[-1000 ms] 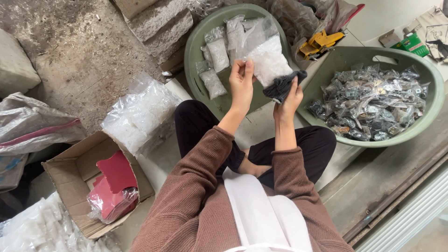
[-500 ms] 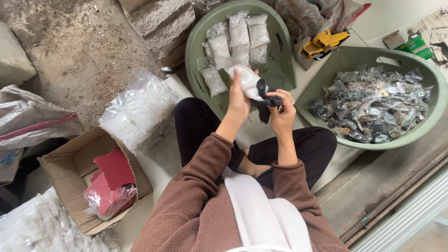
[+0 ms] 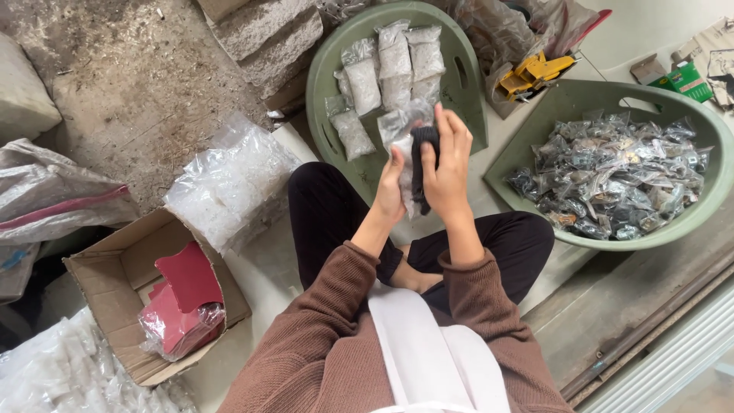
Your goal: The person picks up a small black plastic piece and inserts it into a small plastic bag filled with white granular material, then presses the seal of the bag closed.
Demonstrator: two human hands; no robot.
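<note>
- A seated person, seen from above, holds both hands raised over the near rim of a green oval tub (image 3: 324, 92), the landmark here.
- The left hand (image 3: 391, 187) grips the lower part of a clear plastic bag (image 3: 405, 130), fingers closed on it.
- The right hand (image 3: 447, 164) is wrapped around a small black item (image 3: 423, 153) and presses it against or into that bag; which one cannot be told.
- Inside the tub lie several filled white packets (image 3: 394, 65), seemingly finished pieces.
- To the right of the tub, a round green basin (image 3: 566, 103) is still heaped with small dark bagged parts (image 3: 612, 180), so much work appears left.
- To the left of the tub lies a pile of empty clear bags (image 3: 229, 180); further left and nearer the person, a cardboard box (image 3: 115, 264) holds red cards.
</note>
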